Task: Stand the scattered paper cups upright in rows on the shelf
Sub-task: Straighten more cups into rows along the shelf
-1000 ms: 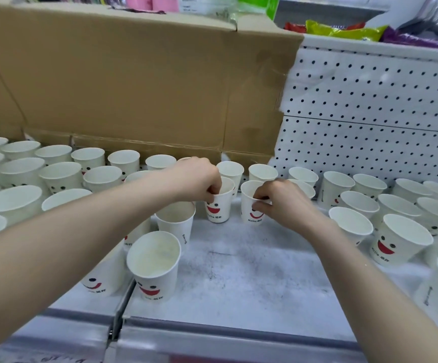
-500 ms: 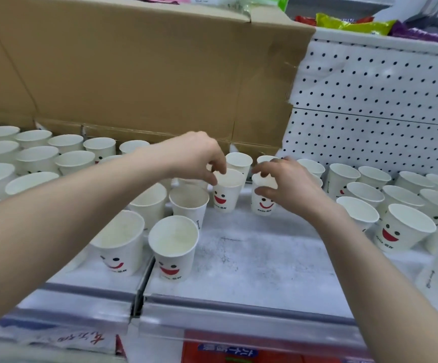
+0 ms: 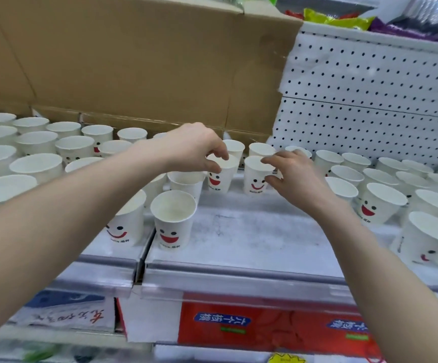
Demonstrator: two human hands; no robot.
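Huge cardboard box (image 3: 134, 61) across the back, white pegboard (image 3: 369, 100) to its right. Grey shelf (image 3: 252, 231) below, with upright paper cups (image 3: 173, 218) crowded on both sides. Mid-shelf toward the back, my left hand (image 3: 194, 149) has its fingers curled on the rim of a smiley cup (image 3: 219, 183). My right hand (image 3: 291, 171) pinches the neighbour cup (image 3: 254, 183) just beside it, both standing.

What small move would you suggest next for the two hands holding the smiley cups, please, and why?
Probably release both cups. The left hand pinches the rim of one smiley cup and the right hand holds the other cup; both look upright, side by side, with their bases on the shelf, so they seem placed.
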